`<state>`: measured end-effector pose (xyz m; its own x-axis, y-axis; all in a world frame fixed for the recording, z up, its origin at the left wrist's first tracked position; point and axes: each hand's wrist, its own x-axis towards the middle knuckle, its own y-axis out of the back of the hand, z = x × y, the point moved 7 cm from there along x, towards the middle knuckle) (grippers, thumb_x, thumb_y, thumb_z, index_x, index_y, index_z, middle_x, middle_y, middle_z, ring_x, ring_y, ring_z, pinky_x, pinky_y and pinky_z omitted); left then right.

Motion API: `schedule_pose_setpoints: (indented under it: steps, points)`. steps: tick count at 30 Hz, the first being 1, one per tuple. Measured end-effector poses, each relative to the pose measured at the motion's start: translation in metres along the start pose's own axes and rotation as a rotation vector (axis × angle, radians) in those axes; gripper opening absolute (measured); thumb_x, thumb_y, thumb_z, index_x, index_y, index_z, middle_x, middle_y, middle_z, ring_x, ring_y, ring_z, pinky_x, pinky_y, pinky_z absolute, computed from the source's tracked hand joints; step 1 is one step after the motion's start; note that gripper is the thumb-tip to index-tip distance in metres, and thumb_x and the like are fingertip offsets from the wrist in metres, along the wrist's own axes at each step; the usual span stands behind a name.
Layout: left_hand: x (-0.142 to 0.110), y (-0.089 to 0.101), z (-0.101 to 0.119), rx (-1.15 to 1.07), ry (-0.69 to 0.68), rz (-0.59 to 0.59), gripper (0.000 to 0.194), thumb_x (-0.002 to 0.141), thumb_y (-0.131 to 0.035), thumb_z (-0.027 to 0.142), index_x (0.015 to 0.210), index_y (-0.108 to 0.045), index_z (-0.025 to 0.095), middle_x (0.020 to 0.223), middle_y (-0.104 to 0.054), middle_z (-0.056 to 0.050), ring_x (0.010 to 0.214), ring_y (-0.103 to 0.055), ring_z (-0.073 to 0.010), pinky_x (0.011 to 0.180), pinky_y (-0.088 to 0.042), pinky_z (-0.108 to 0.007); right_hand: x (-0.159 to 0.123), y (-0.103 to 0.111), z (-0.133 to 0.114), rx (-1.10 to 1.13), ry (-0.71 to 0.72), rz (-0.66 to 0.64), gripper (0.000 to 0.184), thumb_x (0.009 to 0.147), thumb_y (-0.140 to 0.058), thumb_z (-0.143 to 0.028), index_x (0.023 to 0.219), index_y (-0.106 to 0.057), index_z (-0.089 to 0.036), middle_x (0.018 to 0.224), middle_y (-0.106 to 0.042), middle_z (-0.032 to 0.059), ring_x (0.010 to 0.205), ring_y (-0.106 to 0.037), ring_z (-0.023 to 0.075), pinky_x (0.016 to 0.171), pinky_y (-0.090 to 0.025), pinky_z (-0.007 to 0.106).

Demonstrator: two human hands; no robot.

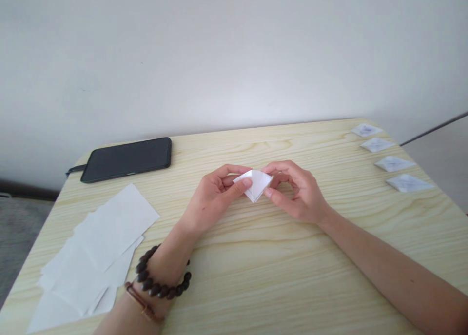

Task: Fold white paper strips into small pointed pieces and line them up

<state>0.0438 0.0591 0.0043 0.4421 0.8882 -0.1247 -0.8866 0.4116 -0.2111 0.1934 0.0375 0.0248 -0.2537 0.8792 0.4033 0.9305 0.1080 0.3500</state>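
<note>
A small folded white paper (257, 185) is held just above the wooden table (256, 276) near its middle. My left hand (215, 193) pinches its left side between thumb and fingers. My right hand (298, 191) pinches its right side, fingers curled round the edge. A dark bead bracelet and a brown cord sit on my left wrist.
A loose pile of white paper sheets (95, 247) lies at the front left. A black phone (127, 158) with a cable lies at the back left. Several small folded paper pieces (393, 163) lie in a row along the right edge. A pale wall stands behind the table.
</note>
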Motion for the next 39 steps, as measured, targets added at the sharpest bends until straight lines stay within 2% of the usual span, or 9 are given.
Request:
schedule_pose_setpoints:
  steps: [5, 11, 16, 19, 23, 34, 39]
  points:
    - [0.000, -0.001, 0.000, 0.000, 0.012, -0.014, 0.032, 0.079, -0.073, 0.034, 0.101, -0.062, 0.013, 0.091, -0.076, -0.008, 0.081, -0.070, -0.0184, 0.078, -0.055, -0.031, 0.000, 0.001, 0.000, -0.023, -0.006, 0.006, 0.028, 0.081, -0.063, -0.017, 0.107, -0.055, -0.022, 0.096, -0.064, 0.0016, 0.062, -0.061, 0.0095, 0.056, -0.052, 0.023]
    - [0.000, -0.005, 0.002, -0.016, -0.018, -0.065, 0.027, 0.078, -0.074, 0.028, 0.096, -0.063, 0.012, 0.094, -0.075, -0.008, 0.083, -0.070, -0.0176, 0.078, -0.055, -0.029, -0.002, 0.004, 0.000, -0.144, -0.001, 0.069, 0.020, 0.084, -0.059, -0.018, 0.103, -0.057, -0.024, 0.090, -0.065, 0.0002, 0.062, -0.061, 0.0103, 0.056, -0.052, 0.023]
    - [-0.001, -0.006, 0.002, -0.020, -0.011, -0.064, 0.026, 0.078, -0.073, 0.027, 0.096, -0.062, 0.013, 0.093, -0.075, -0.008, 0.083, -0.070, -0.0183, 0.077, -0.055, -0.030, -0.001, 0.004, -0.009, -0.253, 0.125, 0.109, 0.017, 0.085, -0.058, -0.016, 0.100, -0.059, -0.024, 0.088, -0.066, 0.0005, 0.061, -0.061, 0.0103, 0.055, -0.052, 0.023]
    - [-0.001, -0.005, 0.001, -0.029, 0.014, -0.061, 0.030, 0.077, -0.075, 0.028, 0.099, -0.061, 0.013, 0.091, -0.076, -0.008, 0.080, -0.070, -0.0188, 0.076, -0.056, -0.032, 0.000, 0.005, -0.012, -0.260, 0.182, 0.123, 0.015, 0.085, -0.059, -0.016, 0.098, -0.061, -0.025, 0.095, -0.065, 0.0036, 0.069, -0.062, 0.0126, 0.056, -0.054, 0.025]
    - [-0.001, -0.004, -0.001, -0.027, 0.032, -0.052, 0.033, 0.076, -0.076, 0.030, 0.100, -0.060, 0.014, 0.091, -0.076, -0.008, 0.080, -0.071, -0.0187, 0.076, -0.055, -0.030, 0.001, 0.007, -0.011, -0.281, 0.175, 0.134, 0.015, 0.085, -0.058, -0.016, 0.096, -0.063, -0.025, 0.102, -0.063, 0.0052, 0.071, -0.061, 0.0127, 0.057, -0.056, 0.027]
    - [-0.001, -0.004, 0.000, -0.028, 0.023, -0.055, 0.033, 0.077, -0.074, 0.030, 0.102, -0.061, 0.013, 0.092, -0.076, -0.008, 0.083, -0.070, -0.0192, 0.077, -0.055, -0.030, 0.001, 0.007, -0.012, -0.275, 0.184, 0.135, 0.019, 0.081, -0.059, -0.010, 0.092, -0.063, -0.025, 0.101, -0.060, 0.0044, 0.077, -0.062, 0.0136, 0.060, -0.055, 0.027]
    - [0.000, -0.003, 0.000, -0.055, -0.024, -0.039, 0.030, 0.078, -0.074, 0.028, 0.100, -0.062, 0.013, 0.094, -0.075, -0.008, 0.082, -0.070, -0.0182, 0.076, -0.057, -0.029, 0.002, 0.008, -0.010, -0.191, 0.129, 0.135, 0.020, 0.083, -0.058, -0.011, 0.097, -0.064, -0.024, 0.102, -0.059, 0.0059, 0.090, -0.062, 0.0172, 0.065, -0.057, 0.028]
